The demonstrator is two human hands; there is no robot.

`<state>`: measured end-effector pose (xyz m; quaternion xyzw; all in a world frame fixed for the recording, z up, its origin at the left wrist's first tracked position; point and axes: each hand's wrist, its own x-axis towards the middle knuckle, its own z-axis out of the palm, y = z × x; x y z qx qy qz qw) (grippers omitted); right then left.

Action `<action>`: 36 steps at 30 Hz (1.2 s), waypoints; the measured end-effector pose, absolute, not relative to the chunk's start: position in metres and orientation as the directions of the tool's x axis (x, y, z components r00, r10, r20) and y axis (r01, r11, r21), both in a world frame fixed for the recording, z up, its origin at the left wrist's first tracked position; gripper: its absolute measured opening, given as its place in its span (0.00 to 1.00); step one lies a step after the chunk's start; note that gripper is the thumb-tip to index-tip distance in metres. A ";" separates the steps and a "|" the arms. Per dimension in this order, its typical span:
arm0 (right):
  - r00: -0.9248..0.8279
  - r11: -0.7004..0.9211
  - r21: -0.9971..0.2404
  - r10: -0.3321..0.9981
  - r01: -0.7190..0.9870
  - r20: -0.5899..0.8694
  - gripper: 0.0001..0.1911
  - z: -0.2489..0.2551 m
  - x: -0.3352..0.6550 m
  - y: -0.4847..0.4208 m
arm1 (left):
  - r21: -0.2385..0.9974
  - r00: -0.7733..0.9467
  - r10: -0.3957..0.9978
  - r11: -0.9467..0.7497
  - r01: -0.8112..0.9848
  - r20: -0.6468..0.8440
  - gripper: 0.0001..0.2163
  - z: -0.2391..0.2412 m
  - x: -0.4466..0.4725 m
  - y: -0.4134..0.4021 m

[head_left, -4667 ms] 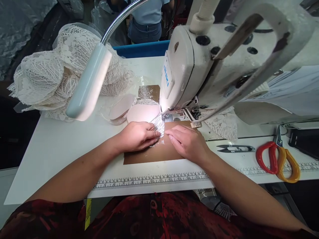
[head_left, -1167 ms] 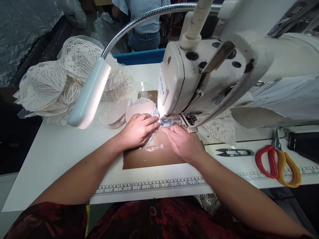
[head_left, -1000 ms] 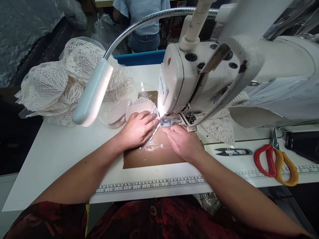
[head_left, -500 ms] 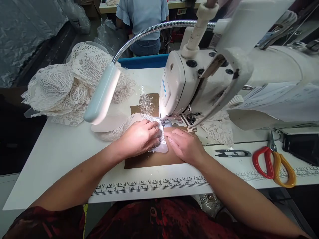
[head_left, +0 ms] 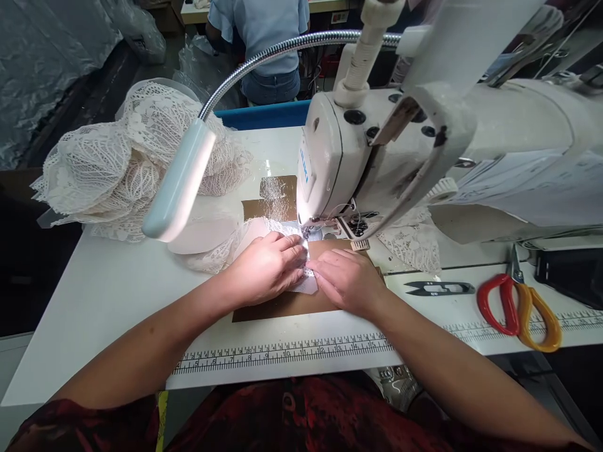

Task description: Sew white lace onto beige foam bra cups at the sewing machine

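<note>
Under the needle of a white sewing machine (head_left: 323, 157) lies a piece of white lace fabric (head_left: 225, 248), with a plain whitish strip (head_left: 308, 286) at its near end. My left hand (head_left: 271, 267) rests on top of the lace, fingers bent and close together, holding it left of the presser foot. At the lace's right edge, my right hand (head_left: 343, 276) has its fingers pressed together, with the fingertips on the edge. The fabric right under both hands is hidden. Brown card (head_left: 268, 311) covers the machine bed beneath them.
A heap of lace (head_left: 94, 163) sits at the back left, behind a lamp (head_left: 181, 179). On the right lie thread snips (head_left: 440, 288), red-and-yellow-handled scissors (head_left: 506, 304) and more lace (head_left: 409, 245). A printed ruler (head_left: 282, 355) runs along the front edge. A person (head_left: 268, 47) sits beyond.
My right fingertips have come left and slightly nearer me, onto the lace edge. My left fingers have shifted slightly on the fabric. The whole view has moved a little.
</note>
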<state>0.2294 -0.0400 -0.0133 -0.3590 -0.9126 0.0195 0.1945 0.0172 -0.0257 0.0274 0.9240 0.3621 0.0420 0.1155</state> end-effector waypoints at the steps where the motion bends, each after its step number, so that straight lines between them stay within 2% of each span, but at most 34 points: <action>1: -0.665 0.740 -0.174 0.664 0.650 0.341 0.13 -0.013 0.229 -0.040 | 0.243 0.740 0.673 -0.718 0.652 0.002 0.19 0.027 0.017 -0.025; 8: -0.657 0.730 -0.180 0.676 0.660 0.334 0.13 -0.013 0.229 -0.042 | 0.158 0.725 0.687 -0.722 0.674 0.045 0.18 0.013 0.022 -0.026; 18: -0.656 0.744 -0.134 0.647 0.655 0.388 0.12 -0.011 0.230 -0.044 | 0.137 0.710 0.704 -0.706 0.695 0.025 0.20 0.016 0.020 -0.023; 26: -0.664 0.769 -0.149 0.618 0.622 0.421 0.13 -0.009 0.228 -0.046 | 0.104 0.719 0.694 -0.717 0.689 0.024 0.20 0.014 0.020 -0.026; 36: -0.650 0.731 -0.127 0.662 0.671 0.374 0.13 -0.009 0.226 -0.046 | 0.078 0.725 0.685 -0.729 0.680 0.074 0.19 0.011 0.019 -0.020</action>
